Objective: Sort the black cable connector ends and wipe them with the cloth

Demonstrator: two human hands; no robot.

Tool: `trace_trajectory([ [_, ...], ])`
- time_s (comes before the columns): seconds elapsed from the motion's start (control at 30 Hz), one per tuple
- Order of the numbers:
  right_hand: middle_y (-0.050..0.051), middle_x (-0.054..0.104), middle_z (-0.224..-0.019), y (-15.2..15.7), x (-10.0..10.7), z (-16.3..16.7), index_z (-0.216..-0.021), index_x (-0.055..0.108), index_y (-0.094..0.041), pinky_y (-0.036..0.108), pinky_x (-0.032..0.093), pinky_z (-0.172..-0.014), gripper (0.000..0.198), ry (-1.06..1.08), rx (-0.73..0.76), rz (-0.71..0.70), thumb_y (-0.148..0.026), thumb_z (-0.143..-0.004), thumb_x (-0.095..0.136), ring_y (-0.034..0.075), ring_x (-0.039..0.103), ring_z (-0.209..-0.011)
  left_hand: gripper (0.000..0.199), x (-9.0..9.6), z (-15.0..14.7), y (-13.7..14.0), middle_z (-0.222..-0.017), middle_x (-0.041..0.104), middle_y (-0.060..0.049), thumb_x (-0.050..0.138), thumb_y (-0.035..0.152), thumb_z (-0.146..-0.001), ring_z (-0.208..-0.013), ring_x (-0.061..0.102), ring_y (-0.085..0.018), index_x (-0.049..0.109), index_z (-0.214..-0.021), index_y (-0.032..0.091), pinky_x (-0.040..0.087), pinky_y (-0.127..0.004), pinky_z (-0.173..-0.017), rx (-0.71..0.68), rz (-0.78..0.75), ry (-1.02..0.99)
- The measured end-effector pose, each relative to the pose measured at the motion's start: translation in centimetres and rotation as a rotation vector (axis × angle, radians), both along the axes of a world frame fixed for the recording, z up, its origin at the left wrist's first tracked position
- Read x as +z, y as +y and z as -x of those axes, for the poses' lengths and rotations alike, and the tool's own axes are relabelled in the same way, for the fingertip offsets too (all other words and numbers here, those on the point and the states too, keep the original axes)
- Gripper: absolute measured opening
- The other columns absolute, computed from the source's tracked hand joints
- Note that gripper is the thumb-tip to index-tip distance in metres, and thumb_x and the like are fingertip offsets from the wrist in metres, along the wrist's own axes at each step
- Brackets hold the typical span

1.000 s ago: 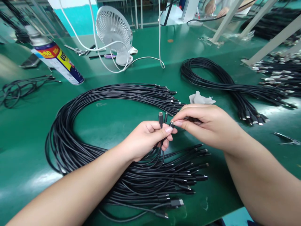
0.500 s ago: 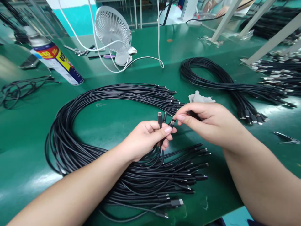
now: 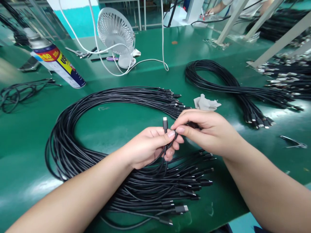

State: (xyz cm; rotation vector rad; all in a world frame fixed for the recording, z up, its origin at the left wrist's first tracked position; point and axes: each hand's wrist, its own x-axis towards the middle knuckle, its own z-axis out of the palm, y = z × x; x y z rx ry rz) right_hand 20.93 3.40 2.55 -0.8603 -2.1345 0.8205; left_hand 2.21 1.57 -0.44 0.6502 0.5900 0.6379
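My left hand [image 3: 150,145] is closed around a few black USB cables, their ends pinched between thumb and fingers. One black plug [image 3: 165,123] with a bare metal tip stands upright above the thumb. My right hand [image 3: 202,129] is closed in a pinch, its thumb and forefinger at the end of a second plug [image 3: 176,134] that the left hand also grips. The fingertips hide this plug's tip. Something dark shows under the right palm, too covered to make out. A big curved bundle of black cables [image 3: 65,136] lies under and around my left hand, its plugs towards the right.
On the green table [image 3: 150,77] stand a white fan [image 3: 116,32] with a white cord and a spray can [image 3: 58,64]. A crumpled white cloth [image 3: 206,103], another cable bundle [image 3: 216,74] and metal tweezers [image 3: 293,141] lie to the right. A co-worker's hand [image 3: 215,9] shows at the back.
My right hand has moved slightly left and down, onto the plug in my left hand. The plug's metal tip, visible before, is now covered by my fingertips.
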Motion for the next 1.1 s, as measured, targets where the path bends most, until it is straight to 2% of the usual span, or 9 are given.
trace_trajectory([
  [0.1,-0.001,0.066,-0.068,-0.2,0.0,0.2,-0.079,0.065,-0.018,0.021,0.047,-0.059,0.013,0.019,-0.007,-0.072,-0.014,-0.089,0.059,0.01,0.061,-0.063,0.033,0.2,0.0,0.0,-0.066,0.064,-0.002,0.081,0.041,-0.071,-0.049,0.053,-0.007,0.071,-0.077,0.009,0.04,-0.022,-0.048,-0.032,-0.016,0.051],
  [0.2,-0.003,0.064,-0.065,-0.4,-0.1,0.3,-0.076,0.062,-0.019,0.021,0.045,-0.055,0.016,-0.02,-0.06,-0.182,-0.009,-0.087,0.057,0.009,0.058,-0.058,0.037,0.1,-0.1,-0.1,-0.061,0.065,-0.002,0.079,0.045,-0.071,-0.05,0.056,-0.009,0.069,-0.074,0.01,0.039,-0.022,-0.049,-0.007,-0.123,0.189],
  [0.3,-0.005,0.063,-0.062,-0.5,-0.1,0.5,-0.075,0.06,-0.02,0.02,0.043,-0.051,0.018,-0.061,-0.107,-0.234,-0.007,-0.086,0.057,0.008,0.057,-0.054,0.037,0.1,-0.2,-0.2,-0.06,0.062,0.0,0.079,0.044,-0.072,-0.048,0.054,-0.008,0.065,-0.068,0.01,0.04,-0.023,-0.05,0.009,-0.164,0.196],
  [0.43,-0.003,0.067,-0.067,-0.4,0.1,0.6,-0.073,0.06,-0.021,0.022,0.046,-0.056,0.017,-0.041,-0.27,-0.227,-0.009,-0.085,0.058,0.011,0.06,-0.06,0.032,0.2,-0.2,-0.3,-0.058,0.058,0.002,0.077,0.041,-0.075,-0.048,0.052,-0.007,0.067,-0.072,0.01,0.04,-0.023,-0.05,0.026,-0.143,0.141],
  [0.53,-0.001,0.07,-0.073,-0.3,0.3,0.2,-0.078,0.064,-0.021,0.024,0.049,-0.059,0.011,0.031,-0.352,-0.12,-0.012,-0.084,0.062,0.012,0.063,-0.065,0.027,0.3,-0.2,-0.4,-0.057,0.057,0.002,0.074,0.037,-0.079,-0.049,0.051,-0.007,0.07,-0.079,0.01,0.04,-0.022,-0.05,0.019,-0.111,0.101],
  [0.63,0.001,0.071,-0.079,-0.3,0.5,-0.3,-0.085,0.069,-0.021,0.026,0.051,-0.063,0.008,0.084,-0.245,-0.067,-0.015,-0.086,0.063,0.014,0.064,-0.072,0.024,0.3,-0.1,-0.3,-0.06,0.057,0.001,0.074,0.033,-0.08,-0.051,0.05,-0.007,0.071,-0.08,0.01,0.04,-0.022,-0.05,0.018,-0.07,0.02],
  [0.8,0.0,0.065,-0.075,0.0,0.3,-0.5,-0.089,0.072,-0.021,0.025,0.049,-0.063,0.01,0.065,0.027,-0.13,-0.014,-0.085,0.066,0.012,0.06,-0.071,0.021,0.4,0.1,-0.2,-0.062,0.057,0.0,0.073,0.03,-0.082,-0.052,0.051,-0.006,0.072,-0.079,0.009,0.041,-0.02,-0.05,-0.061,0.019,-0.086],
  [0.93,-0.001,0.062,-0.074,0.3,0.1,-0.4,-0.082,0.068,-0.019,0.024,0.048,-0.062,0.008,0.052,0.06,-0.146,-0.014,-0.087,0.064,0.011,0.058,-0.07,0.028,0.5,0.2,-0.1,-0.066,0.063,-0.001,0.078,0.037,-0.076,-0.051,0.055,-0.007,0.073,-0.078,0.009,0.044,-0.02,-0.05,-0.106,0.034,-0.032],
  [1.1,-0.001,0.059,-0.069,0.2,0.1,-0.2,-0.073,0.058,-0.018,0.023,0.045,-0.062,0.019,-0.08,0.026,-0.226,-0.013,-0.09,0.057,0.01,0.056,-0.067,0.029,0.4,-0.2,-0.1,-0.069,0.07,-0.003,0.084,0.035,-0.066,-0.055,0.064,-0.011,0.072,-0.076,0.01,0.051,-0.023,-0.055,0.035,-0.096,0.144],
])
